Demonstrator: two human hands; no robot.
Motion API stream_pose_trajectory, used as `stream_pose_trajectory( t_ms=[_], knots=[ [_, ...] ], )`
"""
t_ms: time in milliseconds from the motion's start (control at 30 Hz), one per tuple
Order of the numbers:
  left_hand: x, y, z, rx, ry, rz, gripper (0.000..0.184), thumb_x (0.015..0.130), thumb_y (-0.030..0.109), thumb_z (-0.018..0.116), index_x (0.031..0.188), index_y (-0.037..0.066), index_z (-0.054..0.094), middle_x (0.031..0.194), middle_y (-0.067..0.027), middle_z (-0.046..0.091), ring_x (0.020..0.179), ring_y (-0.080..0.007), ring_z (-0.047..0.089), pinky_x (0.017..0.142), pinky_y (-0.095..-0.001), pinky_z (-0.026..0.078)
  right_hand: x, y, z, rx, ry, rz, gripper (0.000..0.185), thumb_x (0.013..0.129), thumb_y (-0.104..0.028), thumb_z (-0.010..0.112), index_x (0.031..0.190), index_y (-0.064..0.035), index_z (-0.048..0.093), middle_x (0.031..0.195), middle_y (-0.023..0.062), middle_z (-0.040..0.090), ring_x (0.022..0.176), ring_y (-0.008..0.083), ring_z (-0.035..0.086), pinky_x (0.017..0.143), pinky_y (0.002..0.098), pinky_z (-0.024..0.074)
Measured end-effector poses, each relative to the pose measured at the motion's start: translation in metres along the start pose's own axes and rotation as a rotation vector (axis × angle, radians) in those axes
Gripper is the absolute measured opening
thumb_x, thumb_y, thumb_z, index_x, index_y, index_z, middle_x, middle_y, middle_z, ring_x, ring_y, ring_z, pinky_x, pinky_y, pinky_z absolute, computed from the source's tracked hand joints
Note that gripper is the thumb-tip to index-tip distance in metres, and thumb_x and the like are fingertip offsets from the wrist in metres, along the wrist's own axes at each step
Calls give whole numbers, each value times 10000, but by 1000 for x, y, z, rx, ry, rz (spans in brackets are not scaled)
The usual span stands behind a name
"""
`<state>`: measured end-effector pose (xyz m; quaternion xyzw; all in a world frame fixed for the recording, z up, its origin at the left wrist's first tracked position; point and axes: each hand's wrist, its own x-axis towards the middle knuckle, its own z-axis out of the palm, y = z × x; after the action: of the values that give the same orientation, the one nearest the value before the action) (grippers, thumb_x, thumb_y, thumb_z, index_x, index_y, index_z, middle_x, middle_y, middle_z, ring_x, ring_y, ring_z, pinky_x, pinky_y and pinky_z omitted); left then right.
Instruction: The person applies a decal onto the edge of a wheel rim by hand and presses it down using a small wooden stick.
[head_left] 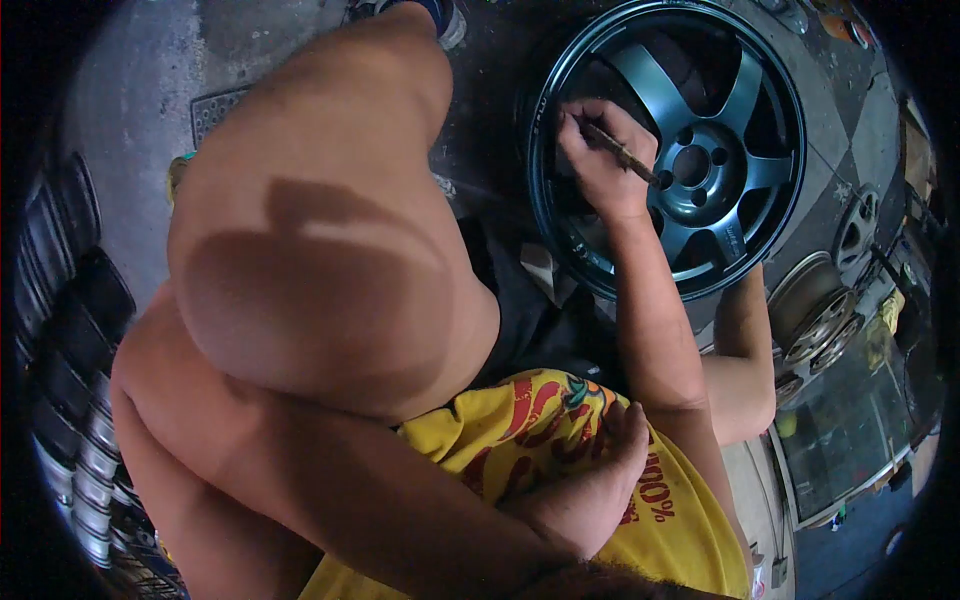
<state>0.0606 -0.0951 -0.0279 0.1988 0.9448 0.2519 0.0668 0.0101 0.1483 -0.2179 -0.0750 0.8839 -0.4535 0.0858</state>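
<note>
A dark teal, multi-spoke car wheel rim (747, 165) faces up at the top right, with pale lettering on its outer lip. My right hand (610, 160) is over the rim's left side, its fingers pinching a slim brown pen-like tool (625, 155). The tool's back end points toward the rim's centre. Its tip is hidden by my fingers, close to the lettered lip. My left hand (590, 495) rests against the front of my yellow shirt (690, 530), fingers loosely stretched out, with nothing visible in it.
My bare knee (320, 290) fills the left centre. Stacked rims (90, 470) line the left edge. More wheels (820, 310) lie at the right, above a glass panel (850, 430). A perforated grate (215, 108) lies on the floor at the upper left.
</note>
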Motion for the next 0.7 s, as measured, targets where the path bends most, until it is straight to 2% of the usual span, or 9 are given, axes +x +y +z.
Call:
stream_pose_trajectory(
  t_ms=[133, 400, 700],
  knots=[
    [-11, 9, -2, -13, -39, 40, 383, 954, 189, 576, 1250, -1, 727, 1142, -136, 740, 1074, -259, 687, 1020, -415, 508, -1, 5, 3, 17, 27, -48, 120, 867, -127, 803, 966, -61, 797, 890, 119, 785, 766, 201, 770, 723, 304, 600],
    [7, -6, 1, 10, 12, -19, 377, 955, 183, 575, 1248, 2, 729, 1138, -134, 743, 1066, -255, 690, 1012, -405, 512, 0, 5, 2, 52, 30, -22, 112, 866, -127, 802, 956, -62, 799, 893, 112, 788, 776, 205, 774, 736, 311, 606],
    [-5, 4, -1, -10, -40, 43, 371, 957, 177, 574, 1246, 5, 732, 1133, -131, 746, 1058, -250, 694, 1002, -395, 517, 1, 6, 3, 31, 30, -28, 117, 862, -127, 803, 960, -63, 799, 900, 112, 790, 780, 206, 776, 736, 318, 609]
  ],
)
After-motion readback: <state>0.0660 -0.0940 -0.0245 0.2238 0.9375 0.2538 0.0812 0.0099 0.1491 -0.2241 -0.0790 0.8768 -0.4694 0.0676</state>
